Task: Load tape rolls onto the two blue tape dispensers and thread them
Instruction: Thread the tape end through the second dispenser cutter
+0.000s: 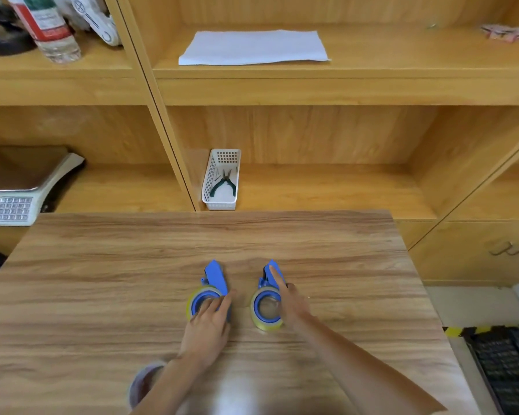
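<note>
Two blue tape dispensers lie side by side on the wooden table (102, 265). The left dispenser (215, 275) carries a yellowish clear tape roll (192, 304); my left hand (209, 324) rests on that roll with fingers curled over its hub. The right dispenser (267, 278) also carries a tape roll (265, 323). My right hand (291, 301) lies along the right dispenser's right side, with the index finger stretched forward over its blue head. Whether either tape end is threaded is hidden by the hands.
Behind the table stand wooden shelves. A white basket (221, 181) with green pliers sits on the lower shelf, a weighing scale (15, 202) at the left, and white paper (252, 47) on the upper shelf. A dark crate (504, 369) is on the floor at right.
</note>
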`<action>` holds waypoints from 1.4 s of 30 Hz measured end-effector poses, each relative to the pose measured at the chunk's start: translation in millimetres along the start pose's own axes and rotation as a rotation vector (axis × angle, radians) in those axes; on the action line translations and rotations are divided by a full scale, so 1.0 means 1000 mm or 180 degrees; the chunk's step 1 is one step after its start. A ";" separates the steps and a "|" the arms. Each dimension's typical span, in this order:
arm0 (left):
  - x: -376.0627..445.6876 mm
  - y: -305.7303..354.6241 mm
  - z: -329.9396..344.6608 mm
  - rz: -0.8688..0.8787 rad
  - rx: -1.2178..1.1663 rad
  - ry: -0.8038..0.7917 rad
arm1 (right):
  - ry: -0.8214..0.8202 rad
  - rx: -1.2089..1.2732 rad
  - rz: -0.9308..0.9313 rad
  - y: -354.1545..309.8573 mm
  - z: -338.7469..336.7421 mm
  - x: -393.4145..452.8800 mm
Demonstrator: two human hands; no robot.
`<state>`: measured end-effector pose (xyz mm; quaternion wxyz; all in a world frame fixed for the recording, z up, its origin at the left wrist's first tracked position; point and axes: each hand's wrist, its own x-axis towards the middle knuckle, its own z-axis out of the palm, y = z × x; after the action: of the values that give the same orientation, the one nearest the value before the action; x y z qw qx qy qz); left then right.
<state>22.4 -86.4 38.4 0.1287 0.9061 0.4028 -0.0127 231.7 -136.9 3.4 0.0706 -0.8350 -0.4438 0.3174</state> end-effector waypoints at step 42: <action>0.017 0.053 -0.049 -0.1778 -0.5736 -0.0685 | -0.0777 0.2701 -0.0606 -0.024 -0.077 -0.021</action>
<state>69.2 -96.3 95.5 0.8082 0.3307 0.4492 0.1891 252.2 -126.0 83.5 0.3827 -0.6441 -0.3543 0.5596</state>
